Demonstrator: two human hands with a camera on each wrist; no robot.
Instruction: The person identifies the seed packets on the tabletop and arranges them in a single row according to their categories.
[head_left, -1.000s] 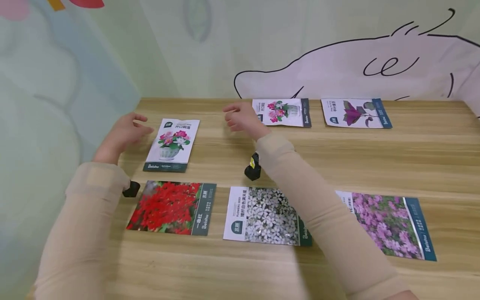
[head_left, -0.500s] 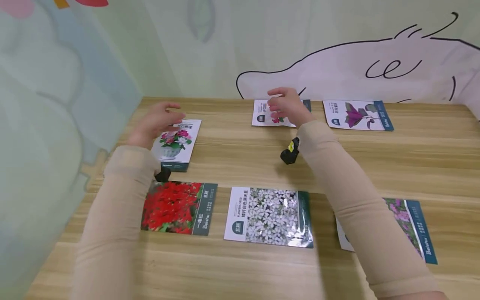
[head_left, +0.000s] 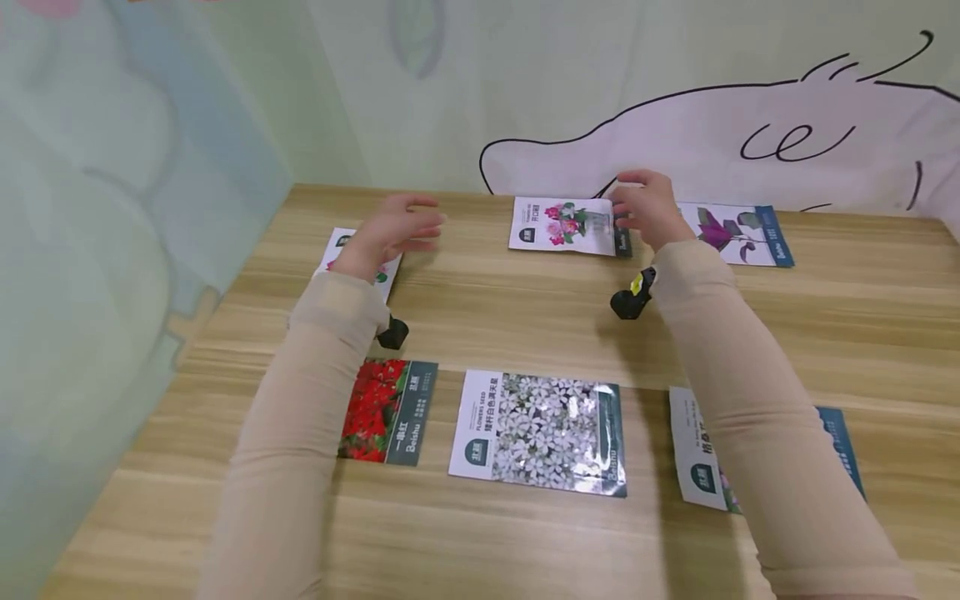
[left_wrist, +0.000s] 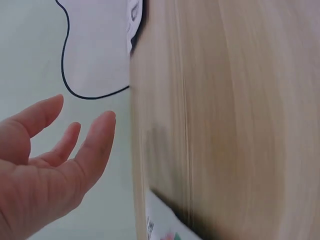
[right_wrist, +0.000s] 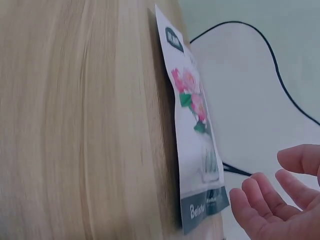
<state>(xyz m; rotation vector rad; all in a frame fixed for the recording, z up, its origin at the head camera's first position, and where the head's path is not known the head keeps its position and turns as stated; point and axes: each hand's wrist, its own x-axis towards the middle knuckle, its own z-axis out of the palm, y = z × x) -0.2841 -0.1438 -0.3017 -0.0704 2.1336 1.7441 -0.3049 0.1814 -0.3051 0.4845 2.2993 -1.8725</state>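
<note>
My left hand (head_left: pixel 393 232) hovers with relaxed fingers over the right edge of an upright seed packet (head_left: pixel 392 279) picturing flowers in a pot, covering much of it. In the left wrist view nothing lies between the left hand's (left_wrist: pixel 65 160) thumb and fingers. My right hand (head_left: pixel 651 208) is over the right end of a sideways seed packet (head_left: pixel 551 225) with pink flowers, fingers loosely bent and holding nothing. That packet's dark end band (right_wrist: pixel 205 207) shows beside the right hand (right_wrist: pixel 280 205) in the right wrist view. A purple-leaf seed packet (head_left: pixel 738 233) lies just right of this hand.
Nearer the front lie a red-flower packet (head_left: pixel 390 412), a white-flower packet (head_left: pixel 543 433) and another packet (head_left: pixel 697 458) largely hidden under my right forearm. The wooden table (head_left: pixel 487 542) meets a printed curtain-like wall (head_left: pixel 360 100) at its back and left.
Both hands have moved to the right over the table, the left from beside the upright packet to across it, the right past the sideways pink-flower packet. The packets lie as before.
</note>
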